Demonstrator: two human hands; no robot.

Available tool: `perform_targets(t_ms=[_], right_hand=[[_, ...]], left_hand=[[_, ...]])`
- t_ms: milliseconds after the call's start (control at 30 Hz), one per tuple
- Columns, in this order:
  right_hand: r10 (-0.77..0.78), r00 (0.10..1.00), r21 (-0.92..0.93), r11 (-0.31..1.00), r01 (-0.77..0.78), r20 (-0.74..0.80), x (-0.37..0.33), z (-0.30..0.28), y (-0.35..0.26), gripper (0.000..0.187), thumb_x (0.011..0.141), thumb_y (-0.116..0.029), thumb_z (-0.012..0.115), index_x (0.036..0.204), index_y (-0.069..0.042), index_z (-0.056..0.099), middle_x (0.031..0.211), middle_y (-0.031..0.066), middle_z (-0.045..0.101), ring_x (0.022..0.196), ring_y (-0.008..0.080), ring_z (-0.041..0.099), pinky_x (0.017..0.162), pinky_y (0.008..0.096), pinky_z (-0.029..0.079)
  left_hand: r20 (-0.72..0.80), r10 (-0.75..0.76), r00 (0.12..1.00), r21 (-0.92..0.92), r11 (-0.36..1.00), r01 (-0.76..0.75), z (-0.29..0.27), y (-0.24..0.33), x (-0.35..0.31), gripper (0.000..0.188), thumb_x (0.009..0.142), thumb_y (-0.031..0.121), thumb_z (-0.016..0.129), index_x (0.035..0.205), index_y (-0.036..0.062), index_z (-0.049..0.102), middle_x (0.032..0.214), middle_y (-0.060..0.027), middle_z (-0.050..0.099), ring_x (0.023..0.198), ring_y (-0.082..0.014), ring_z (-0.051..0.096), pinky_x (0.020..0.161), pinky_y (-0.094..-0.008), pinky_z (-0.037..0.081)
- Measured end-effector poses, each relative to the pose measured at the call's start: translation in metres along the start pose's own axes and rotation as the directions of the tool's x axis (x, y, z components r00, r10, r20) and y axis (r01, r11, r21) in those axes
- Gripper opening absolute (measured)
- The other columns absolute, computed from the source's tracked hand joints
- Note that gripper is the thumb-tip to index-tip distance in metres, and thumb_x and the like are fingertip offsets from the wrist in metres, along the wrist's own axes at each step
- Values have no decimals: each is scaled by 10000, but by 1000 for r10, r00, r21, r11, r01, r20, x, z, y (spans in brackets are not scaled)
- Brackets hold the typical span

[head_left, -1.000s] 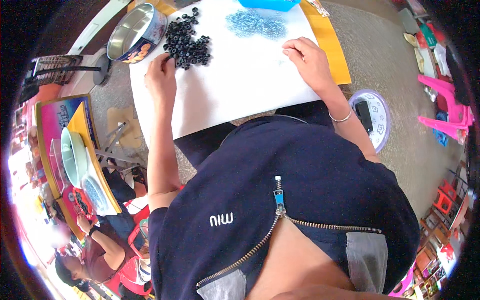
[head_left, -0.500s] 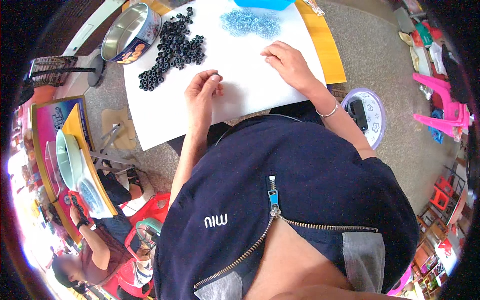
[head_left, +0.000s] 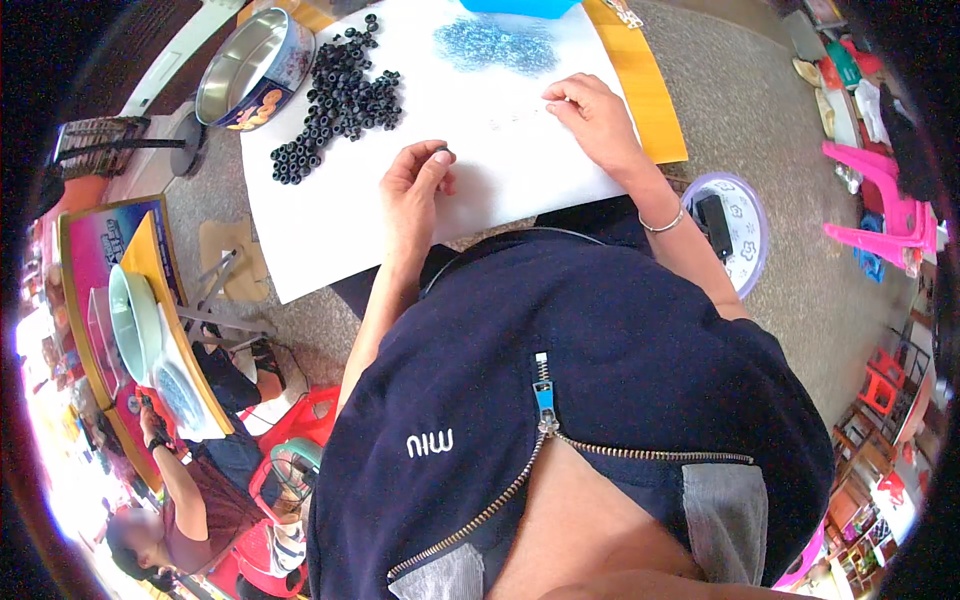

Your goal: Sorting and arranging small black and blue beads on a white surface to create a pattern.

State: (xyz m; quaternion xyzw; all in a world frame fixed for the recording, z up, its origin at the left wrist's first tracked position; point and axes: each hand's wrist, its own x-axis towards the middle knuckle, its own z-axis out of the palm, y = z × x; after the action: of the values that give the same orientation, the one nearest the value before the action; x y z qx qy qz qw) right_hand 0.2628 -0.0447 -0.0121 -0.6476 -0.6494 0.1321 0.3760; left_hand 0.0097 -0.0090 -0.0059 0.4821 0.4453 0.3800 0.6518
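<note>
My left hand is closed, with a small black ring-shaped piece pinched between thumb and fingers just above the white sheet. To its right, my right hand hovers over the sheet, thumb and forefinger drawn together. Whatever may be between those fingertips is too small to make out. A heap of black ring-shaped pieces spreads to the left of my hands. Beyond them lies a loose patch of tiny clear-blue pieces. Some faint specks show on the sheet between my hands.
A round metal tin stands at the sheet's left edge, and a blue tray at the far edge. Yellow board borders the right. A purple-rimmed basin holds a black phone-like object. At lower left, a person sits by another table.
My right hand has moved to the right, away from the left one. My left hand has shifted slightly right with the black piece still pinched. Faint specks now show between them.
</note>
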Motion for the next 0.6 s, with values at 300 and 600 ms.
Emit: perform_targets(t_ms=[300, 600], right_hand=[[97, 988, 15, 995, -96, -124, -6, -17, 25, 153, 841, -117, 597, 953, -27, 650, 911, 89, 625, 905, 210, 601, 762, 304, 475], [-62, 998, -230, 971, 65, 20, -17, -17, 8, 186, 842, -151, 589, 974, -36, 649, 941, 108, 616, 949, 259, 578, 794, 351, 464]], left_hand=[[-36, -8, 999, -19, 1000, 7, -2, -2, -2, 184, 893, 73, 587, 1045, -29, 600, 842, -65, 630, 669, -96, 548, 625, -225, 452], [-25, -16, 1000, 7, 1000, 17, -2, 0, -2, 199, 908, 79, 567, 1071, -31, 593, 872, -76, 632, 689, -97, 553, 651, -226, 473]])
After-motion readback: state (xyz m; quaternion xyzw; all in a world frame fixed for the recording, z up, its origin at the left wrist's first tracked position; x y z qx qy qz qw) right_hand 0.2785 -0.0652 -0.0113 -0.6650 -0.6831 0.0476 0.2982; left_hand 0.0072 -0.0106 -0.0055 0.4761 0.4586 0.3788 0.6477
